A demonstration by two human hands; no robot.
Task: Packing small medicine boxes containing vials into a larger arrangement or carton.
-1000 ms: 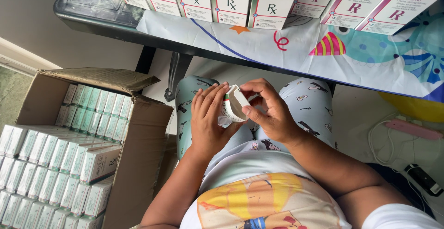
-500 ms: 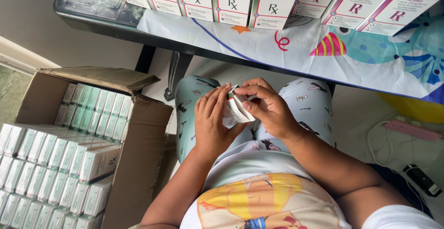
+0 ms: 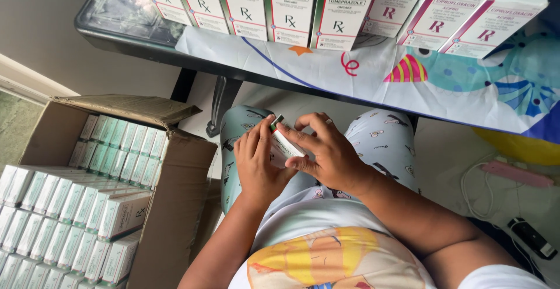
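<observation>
Both my hands meet over my lap on one small white medicine box with a green and red end. My left hand cups it from the left and underneath. My right hand grips it from the right, fingers curled over its top edge. The box is tilted, its coloured end pointing up toward the table. Most of the box is hidden by my fingers.
An open cardboard carton at my left holds several rows of white and green boxes. Above, a table with a patterned cover carries a row of upright medicine boxes. Cables and a pink object lie on the floor at right.
My hands have turned the small box between them; a second ago its flat face showed, now it is tilted edge-on with the coloured end up.
</observation>
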